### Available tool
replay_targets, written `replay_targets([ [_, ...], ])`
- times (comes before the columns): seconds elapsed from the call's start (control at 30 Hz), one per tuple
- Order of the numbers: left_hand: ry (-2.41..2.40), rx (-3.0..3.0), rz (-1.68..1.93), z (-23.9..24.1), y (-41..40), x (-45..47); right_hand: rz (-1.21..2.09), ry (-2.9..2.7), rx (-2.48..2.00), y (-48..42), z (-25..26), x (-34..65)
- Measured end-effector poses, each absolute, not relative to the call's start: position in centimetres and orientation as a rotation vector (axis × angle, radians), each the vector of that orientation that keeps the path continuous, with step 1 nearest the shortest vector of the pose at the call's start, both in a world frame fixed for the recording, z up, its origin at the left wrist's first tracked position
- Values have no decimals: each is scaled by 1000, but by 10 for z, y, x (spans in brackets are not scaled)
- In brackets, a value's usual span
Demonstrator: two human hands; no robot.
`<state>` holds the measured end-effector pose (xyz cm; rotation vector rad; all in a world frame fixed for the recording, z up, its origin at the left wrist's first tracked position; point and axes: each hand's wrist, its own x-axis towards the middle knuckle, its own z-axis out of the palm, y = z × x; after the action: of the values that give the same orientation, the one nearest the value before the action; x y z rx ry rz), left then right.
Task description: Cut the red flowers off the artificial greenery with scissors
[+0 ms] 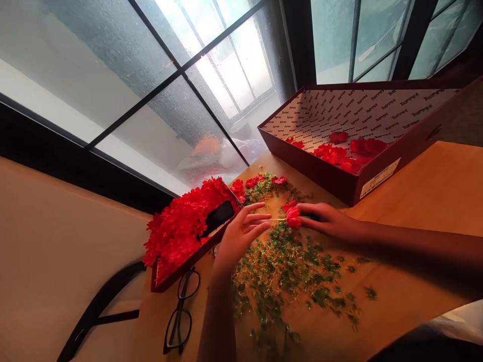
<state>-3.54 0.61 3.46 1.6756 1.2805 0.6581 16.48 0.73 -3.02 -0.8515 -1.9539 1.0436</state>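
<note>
My right hand point(326, 219) pinches a red artificial flower point(293, 216) above the table. Something dark green shows between its fingers, mostly hidden. A thin yellowish stem point(278, 219) runs from the flower to my left hand point(237, 236). The left fingers are stretched out, with the stem's end seemingly between thumb and middle fingertip. Beneath both hands spreads a heap of small green and yellow plastic flower parts point(287, 271). Several loose red blossoms point(252, 182) lie at its far end.
A box point(181, 274) heaped with red petals point(181, 221) stands left, a black phone point(219, 217) on top. Folded eyeglasses point(177, 322) lie nearby. At the back right, a larger dark red box point(309, 156) holds several red petal pieces point(335, 156). Window panes point(181, 70) rise behind.
</note>
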Motion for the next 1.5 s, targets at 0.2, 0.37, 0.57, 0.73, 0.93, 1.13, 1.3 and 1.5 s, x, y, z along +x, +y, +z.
replay_targets([
  [0.2, 1443, 2093, 198, 9, 12, -53, 1024, -1923, -946, 9, -33, 164],
  [0.37, 1513, 2285, 98, 2, 8, -39, 977, -1984, -937, 6, -33, 163],
  [0.57, 1548, 2065, 340, 17, 8, -45, 950, -2052, -889, 6, -34, 164],
  [0.73, 1532, 1879, 580, 26, 10, -47, 914, -2101, -872, 6, -35, 164],
  [0.93, 1431, 1679, 657, 31, 11, -45, 868, -2152, -930, 3, -34, 164],
  [1.13, 1402, 1651, 630, 35, 8, -45, 833, -2133, -962, 3, -32, 164],
  [1.3, 1434, 1677, 622, 37, 7, -44, 815, -2160, -1058, 4, -33, 164],
  [1.5, 1574, 1807, 651, 29, 9, -46, 795, -2177, -1043, 3, -33, 164],
])
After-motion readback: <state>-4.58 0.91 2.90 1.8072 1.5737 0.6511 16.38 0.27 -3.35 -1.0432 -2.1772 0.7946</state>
